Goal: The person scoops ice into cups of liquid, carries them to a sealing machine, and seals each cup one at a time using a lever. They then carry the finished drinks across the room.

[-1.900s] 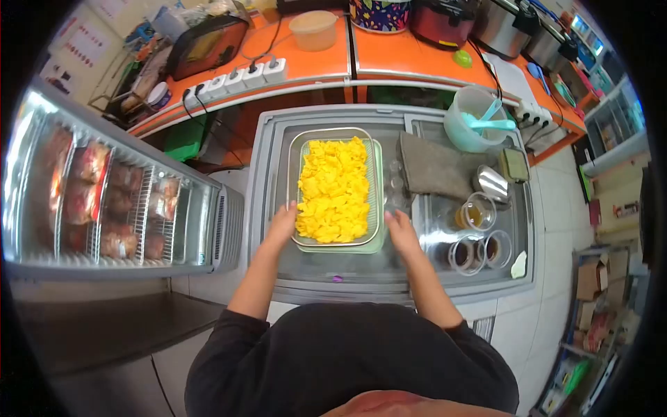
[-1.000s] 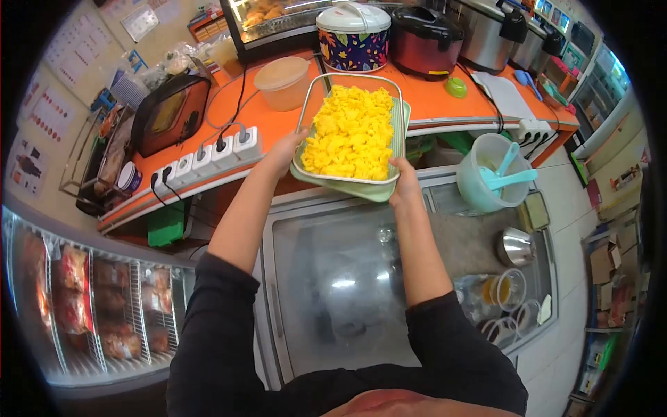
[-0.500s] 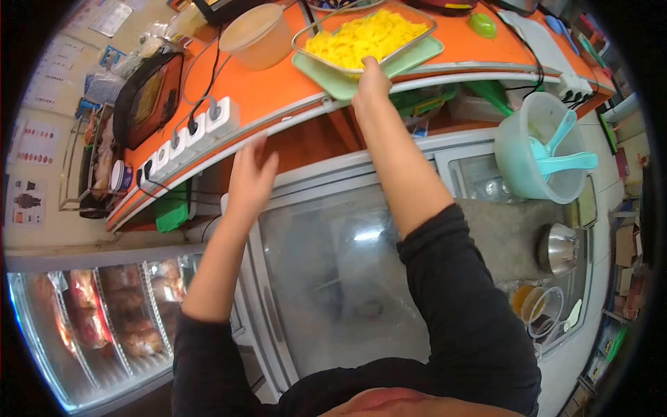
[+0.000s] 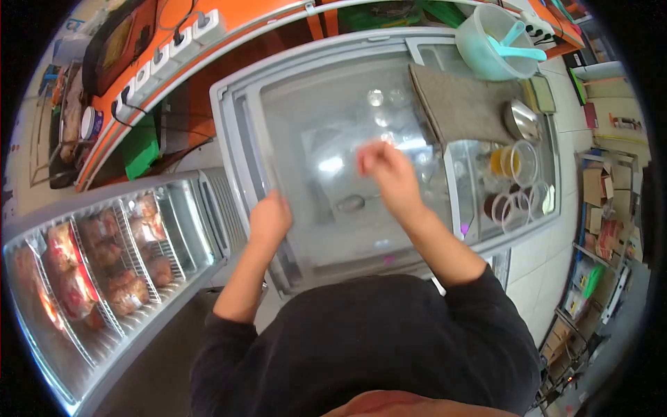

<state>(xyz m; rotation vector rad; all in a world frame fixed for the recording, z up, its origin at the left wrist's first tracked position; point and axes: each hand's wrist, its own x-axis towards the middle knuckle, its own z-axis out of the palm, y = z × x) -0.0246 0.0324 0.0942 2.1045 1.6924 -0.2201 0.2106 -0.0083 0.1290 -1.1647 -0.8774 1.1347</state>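
Note:
Below me is a chest freezer with a grey-framed glass lid (image 4: 313, 229). At the lid's left edge, my left hand (image 4: 271, 222) has its fingers curled around the frame. My right hand (image 4: 390, 177) hovers over the middle of the glass, somewhat smeared by motion. Its fingers are loosely bent, and I see nothing in them. To its right, a brown folded mat (image 4: 465, 108) covers part of the freezer top.
A pale green bucket (image 4: 479, 52) with turquoise scoops stands at the back right. Nearby are a metal bowl (image 4: 521, 121) and clear plastic cups (image 4: 515, 210). A lit display fridge (image 4: 187, 222) holds packaged food at left. Power strips (image 4: 163, 66) line the orange counter (image 4: 240, 17).
My right hand has let go of the tray of yellow food and come back over the glass. My left hand has lowered to the lid's edge. The view has tipped down, away from the tray.

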